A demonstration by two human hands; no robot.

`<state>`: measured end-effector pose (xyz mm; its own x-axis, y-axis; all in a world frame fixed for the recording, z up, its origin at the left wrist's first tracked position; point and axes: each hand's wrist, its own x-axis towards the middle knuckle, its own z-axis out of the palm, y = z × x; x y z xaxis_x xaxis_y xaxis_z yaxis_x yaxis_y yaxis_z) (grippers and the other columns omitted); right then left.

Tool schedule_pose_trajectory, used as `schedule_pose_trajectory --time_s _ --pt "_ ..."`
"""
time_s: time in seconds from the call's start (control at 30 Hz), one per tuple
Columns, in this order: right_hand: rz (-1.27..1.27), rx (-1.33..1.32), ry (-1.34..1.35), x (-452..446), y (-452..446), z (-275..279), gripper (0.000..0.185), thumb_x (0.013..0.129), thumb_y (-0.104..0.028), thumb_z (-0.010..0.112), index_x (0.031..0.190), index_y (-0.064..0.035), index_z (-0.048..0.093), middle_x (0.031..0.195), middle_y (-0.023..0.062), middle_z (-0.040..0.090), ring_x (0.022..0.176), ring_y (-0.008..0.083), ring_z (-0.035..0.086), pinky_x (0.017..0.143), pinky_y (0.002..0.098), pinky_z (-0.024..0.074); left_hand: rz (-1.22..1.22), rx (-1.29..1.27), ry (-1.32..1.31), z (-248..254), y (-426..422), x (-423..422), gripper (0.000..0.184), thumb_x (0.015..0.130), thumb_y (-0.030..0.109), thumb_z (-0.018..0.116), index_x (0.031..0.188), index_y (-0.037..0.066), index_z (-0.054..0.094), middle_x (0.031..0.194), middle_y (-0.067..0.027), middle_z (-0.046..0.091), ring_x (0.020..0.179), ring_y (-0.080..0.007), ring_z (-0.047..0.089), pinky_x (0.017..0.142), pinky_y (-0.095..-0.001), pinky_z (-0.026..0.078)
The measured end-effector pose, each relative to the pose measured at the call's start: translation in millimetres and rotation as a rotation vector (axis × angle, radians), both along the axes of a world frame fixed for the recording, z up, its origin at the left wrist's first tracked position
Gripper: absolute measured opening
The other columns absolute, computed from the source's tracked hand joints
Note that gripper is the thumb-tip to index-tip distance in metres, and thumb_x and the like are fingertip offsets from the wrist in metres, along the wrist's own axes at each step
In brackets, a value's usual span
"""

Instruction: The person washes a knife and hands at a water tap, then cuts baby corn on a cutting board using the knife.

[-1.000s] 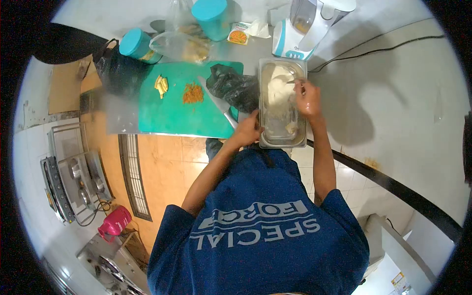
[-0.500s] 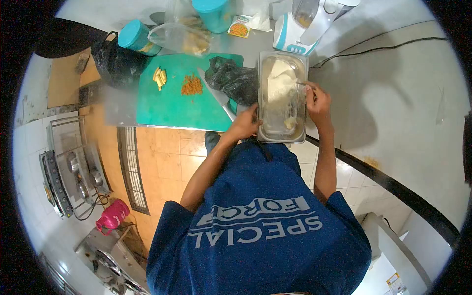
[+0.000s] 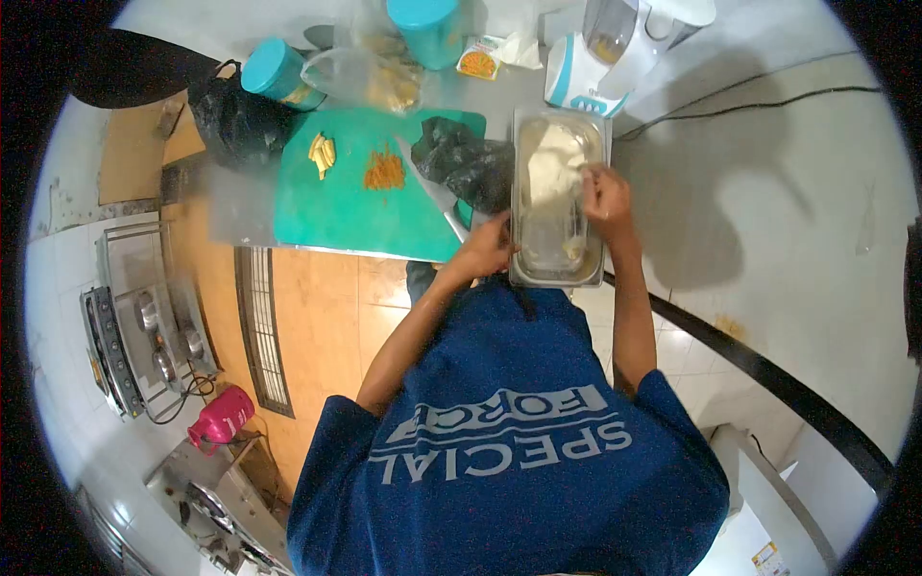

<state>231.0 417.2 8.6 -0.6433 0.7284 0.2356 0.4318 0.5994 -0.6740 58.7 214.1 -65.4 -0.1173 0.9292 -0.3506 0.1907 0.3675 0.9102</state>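
Observation:
A rectangular clear-looking or metal food pan [image 3: 521,226] stands at the right of the work surface. Pale, creamy stuff [image 3: 555,154] is heaped at its far end, with a thinner smear and a small lump toward the near end. My left hand [image 3: 485,250] grips the pan's near left side, fingers around the rim. Over the right rim, my right hand [image 3: 607,204] is closed in a pinch on a thin utensil whose working end I cannot make out. Left of the pan lie a black plastic bag [image 3: 461,163] and a knife [image 3: 437,197], partly covered by the bag.
A green cutting board [image 3: 336,211] carries pale cut sticks [image 3: 323,154] and an orange-brown chopped heap [image 3: 384,171]. Behind are a teal-lidded jar [image 3: 274,72], a teal tub [image 3: 425,34], a food packet [image 3: 478,60] and a white blender [image 3: 579,77]. A black cable [image 3: 740,108] runs right.
My right hand has moved slightly down and inward over the pan with the utensil. My left hand keeps its hold. The whole view has shifted a little.

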Motion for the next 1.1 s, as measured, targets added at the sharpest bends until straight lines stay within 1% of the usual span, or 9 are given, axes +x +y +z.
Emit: schedule_pose_trajectory --time_s 0.03,0.1,0.33,0.43,0.57,0.77,0.93,1.03,1.1 --pt "0.009 0.011 0.007 -2 2 4 0.024 0.104 -0.017 0.059 0.103 0.0031 0.073 0.089 0.0235 0.071 0.080 0.0402 0.072 0.073 0.0440 0.0555 -0.042 -0.140 0.027 37 6 -4 0.070 0.093 0.007 0.074 0.156 0.005 0.044 0.105 -0.0212 0.075 0.081 -0.0285 0.073 0.073 -0.0421 0.060" --pt "0.044 -0.302 -0.047 5 -9 11 0.025 0.104 -0.017 0.059 0.103 0.0032 0.073 0.092 0.0225 0.073 0.080 0.0394 0.071 0.073 0.0438 0.0556 -0.005 -0.051 0.008 17 1 -2 0.070 0.092 0.007 0.075 0.155 0.003 0.045 0.095 -0.0213 0.074 0.078 -0.0304 0.073 0.073 -0.0436 0.058" --pt "-0.116 -0.074 -0.003 11 6 -3 0.025 0.104 -0.016 0.058 0.103 0.0030 0.074 0.094 0.0201 0.075 0.079 0.0328 0.073 0.073 0.0404 0.0561 0.016 0.080 0.019 3 2 -1 0.071 0.091 0.011 0.078 0.154 0.003 0.045 0.089 -0.0214 0.074 0.080 -0.0341 0.072 0.076 -0.0455 0.055" --pt "0.094 -0.242 -0.034 15 -6 1 0.026 0.105 -0.017 0.058 0.103 0.0029 0.075 0.093 0.0200 0.074 0.080 0.0303 0.074 0.074 0.0384 0.0561 -0.019 -0.076 0.019 25 3 -7 0.071 0.091 0.011 0.077 0.153 0.002 0.045 0.092 -0.0220 0.075 0.082 -0.0356 0.073 0.077 -0.0461 0.056" --pt "-0.134 -0.268 0.049 24 9 -14 0.028 0.105 -0.019 0.059 0.103 0.0037 0.075 0.091 0.0183 0.075 0.076 0.0270 0.072 0.072 0.0381 0.0557 -0.031 -0.049 0.109 13 -2 -2 0.070 0.091 0.012 0.077 0.153 0.002 0.045 0.096 -0.0232 0.075 0.088 -0.0374 0.074 0.080 -0.0466 0.057" --pt "-0.046 -0.459 0.101 33 5 -47 0.029 0.104 -0.020 0.060 0.096 0.0035 0.073 0.081 0.0158 0.072 0.068 0.0237 0.067 0.067 0.0399 0.0538 -0.025 -0.003 0.074 19 -2 -5 0.074 0.092 0.010 0.076 0.157 0.002 0.041 0.089 -0.0195 0.075 0.067 -0.0270 0.073 0.062 -0.0414 0.058" --pt "-0.183 -0.378 0.233 31 16 -36 0.030 0.104 -0.022 0.061 0.094 0.0032 0.072 0.080 0.0152 0.072 0.069 0.0216 0.069 0.065 0.0385 0.0536 -0.003 -0.046 0.048 13 -3 -4 0.072 0.093 0.009 0.075 0.157 0.004 0.043 0.091 -0.0192 0.075 0.066 -0.0263 0.072 0.062 -0.0418 0.059" --pt "-0.064 -0.254 0.072 24 18 -37 0.030 0.106 -0.023 0.060 0.097 0.0015 0.073 0.081 0.0121 0.074 0.069 0.0188 0.069 0.064 0.0374 0.0540 0.005 0.021 0.009 17 -2 -5 0.072 0.093 0.011 0.074 0.157 0.004 0.042 0.091 -0.0198 0.074 0.065 -0.0270 0.071 0.063 -0.0426 0.059" --pt "0.070 -0.460 -0.162 23 23 -32 0.029 0.108 -0.025 0.058 0.107 0.0005 0.073 0.086 0.0129 0.075 0.074 0.0177 0.071 0.064 0.0344 0.0559 -0.008 -0.002 0.031 20 -2 -7 0.072 0.094 0.012 0.074 0.158 0.004 0.042 0.091 -0.0198 0.074 0.064 -0.0267 0.071 0.062 -0.0425 0.058"
